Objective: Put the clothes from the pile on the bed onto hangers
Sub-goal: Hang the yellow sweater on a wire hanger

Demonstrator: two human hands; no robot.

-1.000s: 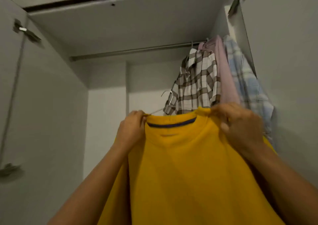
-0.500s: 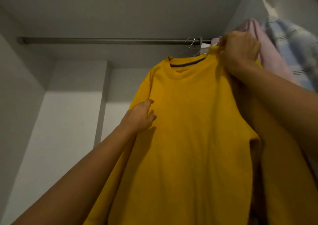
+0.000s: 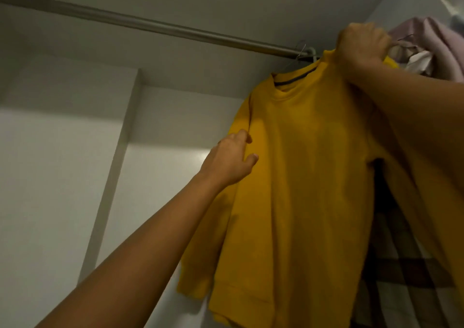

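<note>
Up inside the wardrobe, the person's right hand (image 3: 361, 44) is clenched into a fist around the shoulder of a yellow sweatshirt (image 3: 301, 167), just beside the collar. The knuckles face outward and the fabric bunches out below the curled fingers. Whether the hanger's arm is inside that grip too I cannot tell, since the cloth covers it. Just to the left of those fingers a pale hanger hook (image 3: 311, 52) sits over the metal closet rod (image 3: 150, 25), and the sweatshirt hangs down from it, front towards us, with its dark-lined neckline a little below the hook. The left hand (image 3: 229, 160) is lower, well apart from the right one. Its fingers are loosely bent and relaxed, laid against the sweatshirt where the sleeve meets the body, and the thumb is spread on the chest side of the seam. They touch the cloth rather than grasp it. Below those fingers the sleeve drops slack to its cuff, and the hem hangs lower again. Right beside the right hand's fingers, on their outer side, a pink garment (image 3: 434, 44) is bunched up with a bit of white fabric (image 3: 419, 63) under it. Further down, beneath that forearm, a brown-and-white checked shirt (image 3: 401, 272) shows behind the sweatshirt. Past the left hand's fingertips lies the wardrobe's white back wall (image 3: 62, 177) — plain, with one upright ridge running down it.
</note>
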